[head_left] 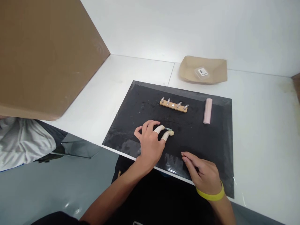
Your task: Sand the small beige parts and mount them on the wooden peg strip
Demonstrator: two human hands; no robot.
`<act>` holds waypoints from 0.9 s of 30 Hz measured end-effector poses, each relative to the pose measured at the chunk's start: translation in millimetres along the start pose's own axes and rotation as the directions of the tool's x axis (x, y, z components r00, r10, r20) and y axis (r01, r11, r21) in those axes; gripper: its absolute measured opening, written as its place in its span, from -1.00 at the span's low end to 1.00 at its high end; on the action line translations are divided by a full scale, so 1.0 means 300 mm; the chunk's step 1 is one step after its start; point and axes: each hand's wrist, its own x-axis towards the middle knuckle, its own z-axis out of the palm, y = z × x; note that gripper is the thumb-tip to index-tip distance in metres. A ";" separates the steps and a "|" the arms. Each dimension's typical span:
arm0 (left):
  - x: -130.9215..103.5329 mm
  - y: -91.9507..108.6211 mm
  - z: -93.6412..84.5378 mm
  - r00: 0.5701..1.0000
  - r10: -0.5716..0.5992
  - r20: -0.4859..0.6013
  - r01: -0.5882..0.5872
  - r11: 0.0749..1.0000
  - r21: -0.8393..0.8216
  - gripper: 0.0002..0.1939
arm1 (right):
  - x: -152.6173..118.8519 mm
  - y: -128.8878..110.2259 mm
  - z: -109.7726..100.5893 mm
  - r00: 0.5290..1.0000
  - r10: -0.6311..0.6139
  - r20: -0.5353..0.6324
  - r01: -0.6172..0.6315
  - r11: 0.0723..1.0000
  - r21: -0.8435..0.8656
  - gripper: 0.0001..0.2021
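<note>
My left hand (152, 140) is over the black mat (197, 140), with pale covers on its thumb and index finger. Those two fingertips are at a small greenish piece (168, 129), pinching it against or just above the mat. My right hand (203, 172), with a yellow band (212, 196) at the wrist, is closed in a pinch near the mat's front edge; a tiny thing shows at its fingertips, too small to name. Beyond the hands lies a wooden strip (172, 105) carrying several small, clear, upright pieces. A pink bar (207, 111) rests on the mat at the right.
A brown paper tray (185, 70) holding a small clear labelled case (202, 72) stands at the back of the white table (262, 125). A large brown panel (47, 56) rises at the left. Grey cloth (25, 140) shows beyond the table's left edge.
</note>
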 end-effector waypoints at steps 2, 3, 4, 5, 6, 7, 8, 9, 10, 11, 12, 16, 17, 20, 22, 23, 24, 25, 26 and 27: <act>0.000 0.006 0.006 1.000 -0.023 -0.009 0.023 1.000 -0.015 -0.93 | 0.000 -0.001 0.000 1.000 0.005 -0.003 -0.005 1.000 -0.007 -0.84; -0.002 0.009 0.008 0.999 -0.032 -0.008 0.032 0.999 -0.019 -0.94 | 0.001 -0.001 0.001 1.000 0.005 -0.001 -0.005 1.000 -0.010 -0.84; -0.003 0.012 0.009 0.999 -0.039 -0.006 0.039 0.999 -0.022 -0.94 | 0.001 -0.002 0.001 1.000 0.005 0.002 -0.005 1.000 -0.012 -0.84; -0.004 0.016 0.010 0.999 -0.045 -0.005 0.045 0.999 -0.025 -0.94 | 0.001 -0.002 0.001 1.000 0.005 0.005 -0.005 1.000 -0.013 -0.83; -0.004 0.019 0.011 0.999 -0.052 -0.005 0.051 0.998 -0.027 -0.92 | 0.002 -0.003 0.001 1.000 0.005 0.006 -0.005 1.000 -0.013 -0.84; -0.004 0.021 0.012 0.998 -0.058 -0.003 0.058 0.998 -0.028 -0.90 | 0.002 -0.003 0.000 1.000 0.007 0.004 -0.007 1.000 -0.012 -0.84; -0.002 0.024 0.012 0.998 -0.064 -0.001 0.064 0.998 -0.028 -0.88 | 0.003 -0.004 0.000 1.000 0.009 0.005 -0.009 1.000 -0.010 -0.84; 0.000 0.025 0.012 0.998 -0.068 0.000 0.068 0.997 -0.026 -0.87 | 0.003 -0.004 0.000 1.000 0.012 0.007 -0.012 1.000 -0.008 -0.84; 0.003 0.026 0.012 0.998 -0.069 0.002 0.069 0.997 -0.026 -0.85 | 0.004 -0.004 -0.001 1.000 0.014 0.009 -0.014 1.000 -0.007 -0.84; 0.006 0.026 0.011 0.998 -0.065 0.006 0.065 0.998 -0.026 -0.84 | 0.004 -0.004 -0.001 1.000 0.016 0.010 -0.016 1.000 -0.004 -0.84; 0.009 0.025 0.009 0.998 -0.058 0.013 0.058 0.998 -0.026 -0.83 | 0.004 -0.004 0.000 1.000 0.017 0.009 -0.017 1.000 0.000 -0.84; 0.020 0.013 -0.009 0.998 -0.014 0.054 0.015 1.000 -0.019 -0.80 | 0.000 -0.004 0.002 1.000 0.020 -0.002 -0.020 1.000 0.004 -0.84; 0.023 0.008 -0.016 0.997 0.000 0.071 0.001 1.000 -0.015 -0.80 | -0.001 -0.004 0.003 1.000 0.022 -0.001 -0.022 1.000 0.001 -0.84; 0.040 -0.013 -0.042 0.988 0.038 0.149 -0.035 0.999 -0.022 -0.78 | -0.004 -0.003 0.004 1.000 0.024 0.007 -0.024 1.000 -0.003 -0.84; 0.057 -0.031 -0.061 0.975 0.063 0.214 -0.054 0.997 -0.049 -0.76 | -0.003 -0.001 0.004 1.000 0.021 0.007 -0.021 1.000 -0.001 -0.84; 0.067 -0.041 -0.068 0.966 0.082 0.244 -0.068 0.996 -0.065 -0.76 | -0.002 0.000 0.003 1.000 0.017 0.006 -0.017 1.000 0.002 -0.84; 0.078 -0.052 -0.075 0.957 0.109 0.270 -0.090 0.993 -0.080 -0.76 | -0.001 0.000 0.003 1.000 0.014 0.004 -0.014 1.000 0.005 -0.84; 0.088 -0.063 -0.078 0.945 0.143 0.293 -0.121 0.988 -0.091 -0.75 | 0.000 0.000 0.002 1.000 0.011 0.003 -0.011 1.000 0.008 -0.84; 0.099 -0.072 -0.080 0.933 0.180 0.311 -0.157 0.983 -0.097 -0.75 | 0.002 -0.001 0.001 1.000 0.008 0.002 -0.008 1.000 0.013 -0.84; 0.108 -0.081 -0.079 0.920 0.218 0.325 -0.196 0.976 -0.099 -0.76 | 0.004 -0.004 0.001 1.000 0.005 0.000 -0.005 1.000 0.022 -0.84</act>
